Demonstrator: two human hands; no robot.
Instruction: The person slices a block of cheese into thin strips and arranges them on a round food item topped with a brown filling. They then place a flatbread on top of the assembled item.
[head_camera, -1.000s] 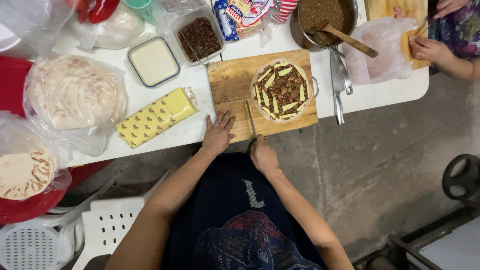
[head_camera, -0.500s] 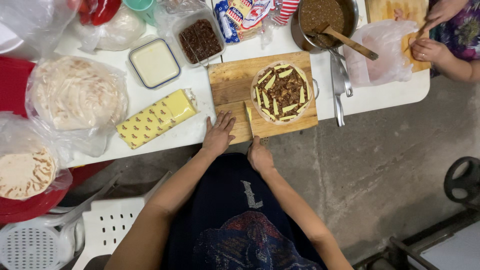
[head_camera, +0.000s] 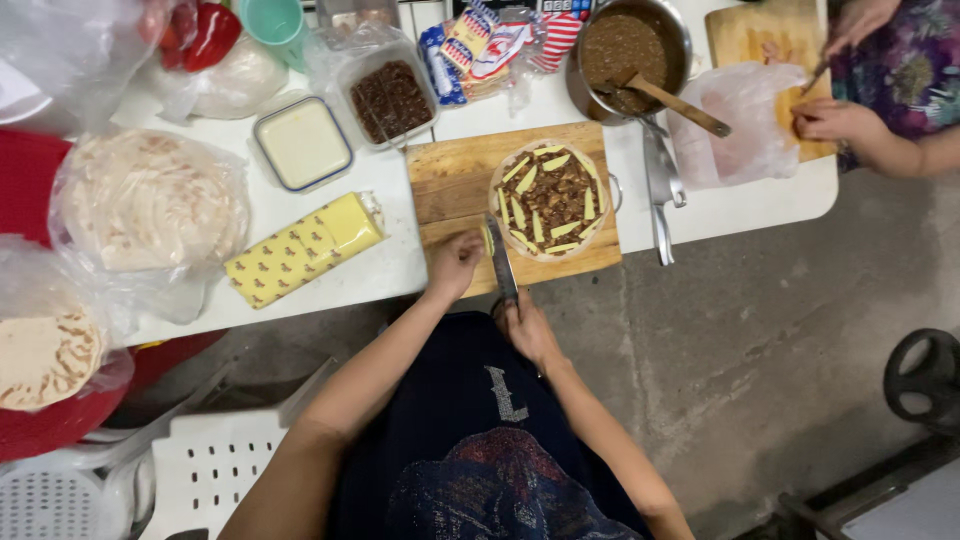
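My right hand (head_camera: 524, 325) grips the handle of a knife (head_camera: 499, 258) whose blade lies across the near edge of a wooden cutting board (head_camera: 450, 180). My left hand (head_camera: 454, 262) rests with curled fingers on the board's near left part, right beside the blade, with a small yellow piece of cheese at the fingertips. On the board's right half lies a round flatbread (head_camera: 548, 198) topped with dark brown filling and yellow cheese strips.
A wrapped cheese block (head_camera: 300, 248) lies left of the board. Behind stand a white-filled tub (head_camera: 301, 143), a tub of brown filling (head_camera: 389, 98) and a pot with a wooden spoon (head_camera: 630, 45). Bagged flatbreads (head_camera: 150, 200) sit left. Another person's hands (head_camera: 835, 120) work at the right.
My left hand has closed from flat to curled and slid right to the blade. My right hand has stayed on the knife handle at the board's near edge.
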